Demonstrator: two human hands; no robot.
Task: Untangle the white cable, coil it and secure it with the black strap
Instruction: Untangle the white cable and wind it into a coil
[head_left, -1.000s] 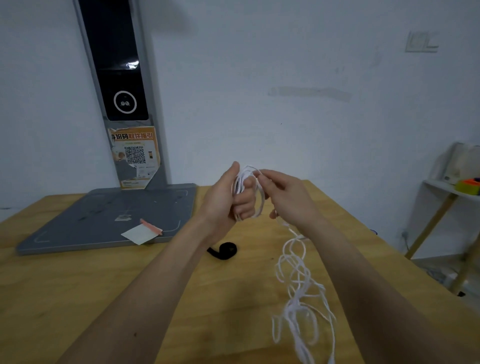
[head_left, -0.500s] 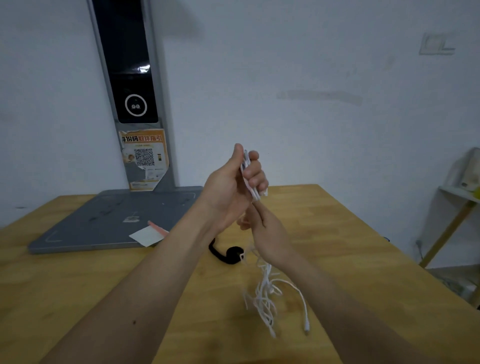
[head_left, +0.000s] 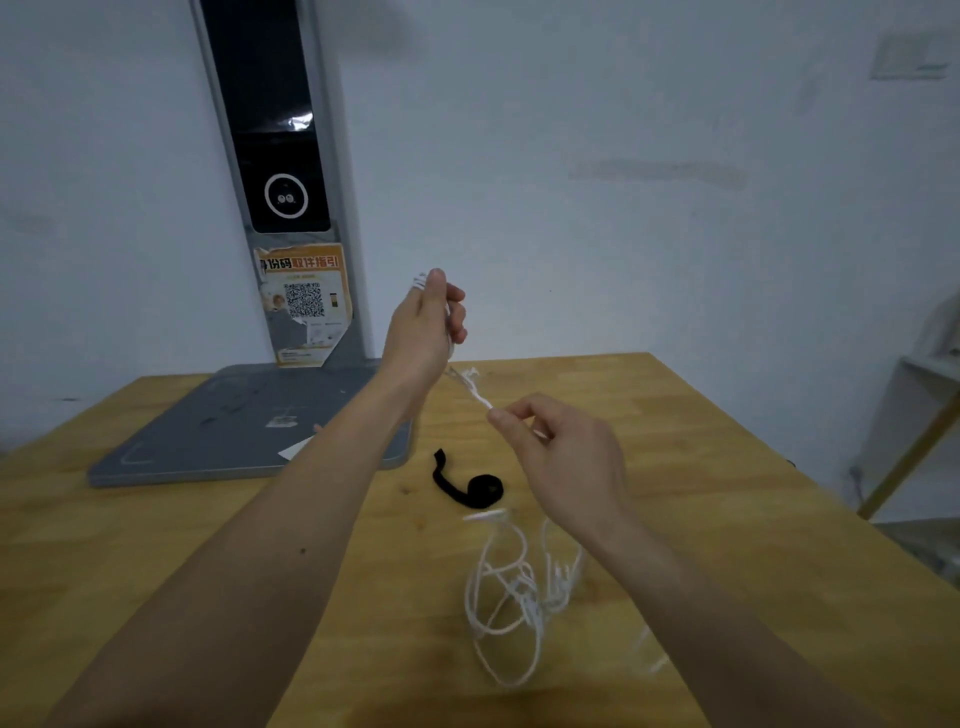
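Left hand (head_left: 423, 332) grips coiled cable (head_left: 511, 587); right hand (head_left: 566, 457) pinches strand. Feed slack evenly, shake tangle loose; strap (head_left: 470, 486) waits.

A big wooden table (head_left: 727, 467) stands against a plain white wall (head_left: 571, 130). At the back of it sits a flat grey base (head_left: 218, 431) with a tall grey post (head_left: 332, 156) that has a dark screen and an orange poster (head_left: 304, 301). A small shelf (head_left: 930, 374) stands at the right, and the light is dim.
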